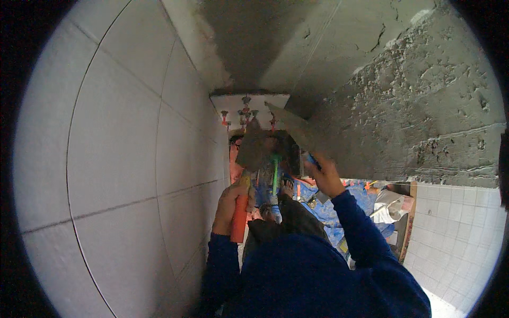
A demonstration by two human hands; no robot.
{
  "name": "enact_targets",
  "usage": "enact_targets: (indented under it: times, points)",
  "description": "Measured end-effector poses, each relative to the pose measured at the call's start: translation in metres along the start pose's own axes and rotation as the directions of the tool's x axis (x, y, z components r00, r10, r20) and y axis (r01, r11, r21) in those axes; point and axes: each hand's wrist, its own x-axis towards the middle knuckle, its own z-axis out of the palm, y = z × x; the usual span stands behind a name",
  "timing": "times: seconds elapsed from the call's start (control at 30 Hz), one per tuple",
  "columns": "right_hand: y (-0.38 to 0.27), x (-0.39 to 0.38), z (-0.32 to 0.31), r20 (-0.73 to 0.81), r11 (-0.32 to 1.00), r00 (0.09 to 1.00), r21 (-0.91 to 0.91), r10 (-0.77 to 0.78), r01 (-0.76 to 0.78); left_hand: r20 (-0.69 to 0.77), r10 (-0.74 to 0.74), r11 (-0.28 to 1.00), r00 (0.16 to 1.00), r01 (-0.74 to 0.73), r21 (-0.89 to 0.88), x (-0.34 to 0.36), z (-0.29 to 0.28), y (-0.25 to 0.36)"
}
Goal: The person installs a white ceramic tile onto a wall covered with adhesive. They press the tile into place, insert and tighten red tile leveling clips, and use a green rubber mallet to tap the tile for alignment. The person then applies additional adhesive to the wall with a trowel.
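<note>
My left hand (227, 208) is closed around the orange handle of a pointing trowel (249, 151), whose dark, pointed blade stands out ahead of the fist. In my closed right hand (326, 177) is a flat plastering trowel (291, 123). Its long grey blade slants up and left, with the tip over a white tile (228, 103). Fingers cover most of this trowel's handle. Several dark and red tile-levelling clips (246, 111) stand on the tile's face and edge. Whether either blade touches anything, I cannot tell.
Large pale tiles (122, 116) cover the wall on my left. Ahead and right is a rough grey mortar wall (413, 95), darker and damp-looking in places. Beneath me lie a blue sheet (331, 214) with scattered bits, my feet and a white sack (389, 205). Smaller white tiles (456, 222) are at lower right.
</note>
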Motion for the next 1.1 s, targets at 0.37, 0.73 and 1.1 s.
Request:
enact_targets:
  times: [0.37, 0.73, 1.1]
  points:
    - [0.033, -0.051, 0.004, -0.067, 0.994, 0.995, -0.083, -0.077, 0.072, 0.445, 0.051, 0.773, 0.894, 0.247, -0.584, 0.001, -0.002, -0.007]
    - [-0.021, 0.031, 0.000, 0.131, 0.886, 0.975, -0.410, -0.179, 0.218, -0.009, 0.249, 0.963, 0.969, -0.246, 0.112, -0.016, 0.010, 0.001]
    - [-0.073, 0.170, 0.067, 0.191, 0.851, 0.950, -0.427, -0.246, 0.306, -0.156, 0.096, 0.989, 0.983, -0.076, 0.126, 0.001, -0.036, -0.048]
